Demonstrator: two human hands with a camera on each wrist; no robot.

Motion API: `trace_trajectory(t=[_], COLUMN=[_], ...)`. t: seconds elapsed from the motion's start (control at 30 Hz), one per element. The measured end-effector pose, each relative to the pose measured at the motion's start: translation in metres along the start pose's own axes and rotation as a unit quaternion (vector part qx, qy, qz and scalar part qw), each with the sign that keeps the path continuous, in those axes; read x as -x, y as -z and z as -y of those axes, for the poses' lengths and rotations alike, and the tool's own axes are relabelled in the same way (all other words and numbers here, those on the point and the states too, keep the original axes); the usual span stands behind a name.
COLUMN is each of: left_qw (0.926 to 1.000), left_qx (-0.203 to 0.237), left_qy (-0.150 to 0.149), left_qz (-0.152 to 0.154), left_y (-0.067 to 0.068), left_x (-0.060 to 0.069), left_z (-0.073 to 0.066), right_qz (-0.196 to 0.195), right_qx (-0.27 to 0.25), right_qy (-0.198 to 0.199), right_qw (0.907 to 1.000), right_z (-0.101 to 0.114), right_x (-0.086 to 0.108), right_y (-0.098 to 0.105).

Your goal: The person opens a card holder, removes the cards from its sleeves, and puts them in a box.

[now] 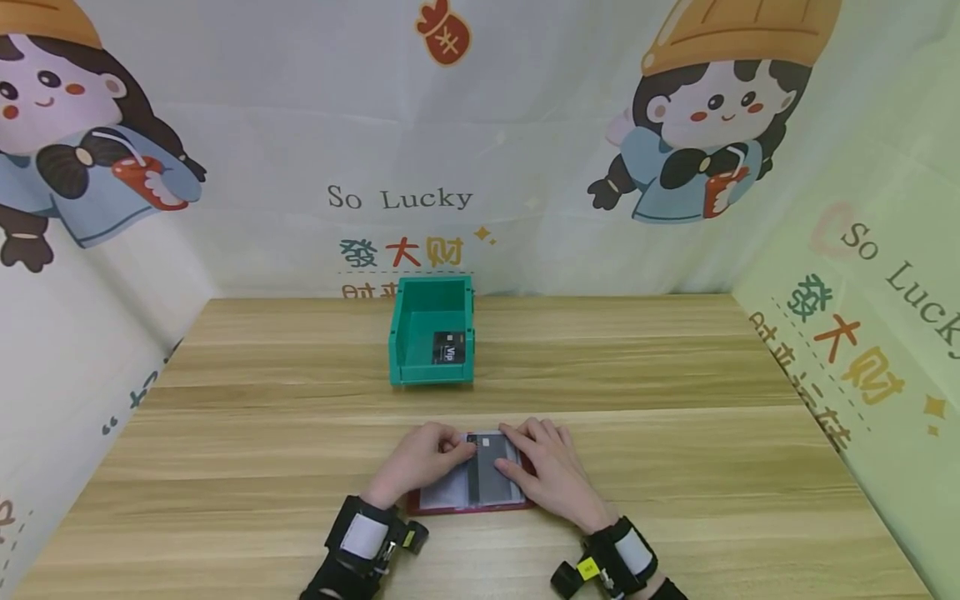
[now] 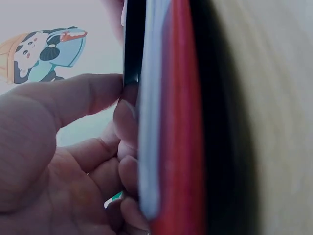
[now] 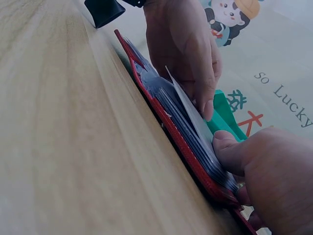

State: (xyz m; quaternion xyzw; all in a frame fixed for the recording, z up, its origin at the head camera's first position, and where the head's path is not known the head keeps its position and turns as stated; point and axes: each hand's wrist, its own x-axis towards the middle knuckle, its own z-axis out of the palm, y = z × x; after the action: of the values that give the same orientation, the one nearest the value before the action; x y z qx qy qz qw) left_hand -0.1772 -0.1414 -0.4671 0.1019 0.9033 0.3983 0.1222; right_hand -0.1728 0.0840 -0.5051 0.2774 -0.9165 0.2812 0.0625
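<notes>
A red card holder [image 1: 442, 493] with clear plastic sleeves lies open on the table in front of me. On its right side is a dark grey card [image 1: 492, 477] with a small chip near the top. My left hand [image 1: 422, 457] pinches this card's left edge between thumb and fingers. The right wrist view shows the card [image 3: 188, 104] tilted up from the stacked sleeves. My right hand [image 1: 555, 475] grips the holder's right side, its thumb [image 3: 227, 147] on top and its fingers at the cover's edge. How far the card sits in a sleeve is hidden.
A green open box [image 1: 431, 374] stands behind the holder at the table's back, with a black "Vip" card [image 1: 450, 347] in it. The wooden table [image 1: 637, 367] meets a printed cloth backdrop [image 1: 540, 250] at the back and sides. Both wrists wear black camera straps.
</notes>
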Motion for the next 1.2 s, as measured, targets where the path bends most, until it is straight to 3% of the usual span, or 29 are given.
trace_trajectory(t=[0.23, 0.4, 0.7, 1.2], left_qw=[0.9995, 0.9997, 0.9989, 0.9971], left_qx=[0.006, 0.009, 0.044, 0.069], left_qy=[0.027, 0.013, -0.007, -0.015], left_qz=[-0.012, -0.018, 0.012, 0.028], left_y=[-0.001, 0.001, 0.008, 0.013], left_x=[0.002, 0.002, -0.001, -0.001], left_z=[-0.006, -0.002, 0.009, 0.013], right_qz=[0.004, 0.011, 0.018, 0.006], right_qx=[-0.001, -0.001, -0.005, -0.002], right_qy=[-0.005, -0.011, -0.018, -0.013], right_qw=[1.0000, 0.9999, 0.9997, 0.9999], right_z=[0.002, 0.003, 0.003, 0.004], right_x=[0.000, 0.000, -0.001, 0.000], right_y=[0.002, 0.003, 0.003, 0.003])
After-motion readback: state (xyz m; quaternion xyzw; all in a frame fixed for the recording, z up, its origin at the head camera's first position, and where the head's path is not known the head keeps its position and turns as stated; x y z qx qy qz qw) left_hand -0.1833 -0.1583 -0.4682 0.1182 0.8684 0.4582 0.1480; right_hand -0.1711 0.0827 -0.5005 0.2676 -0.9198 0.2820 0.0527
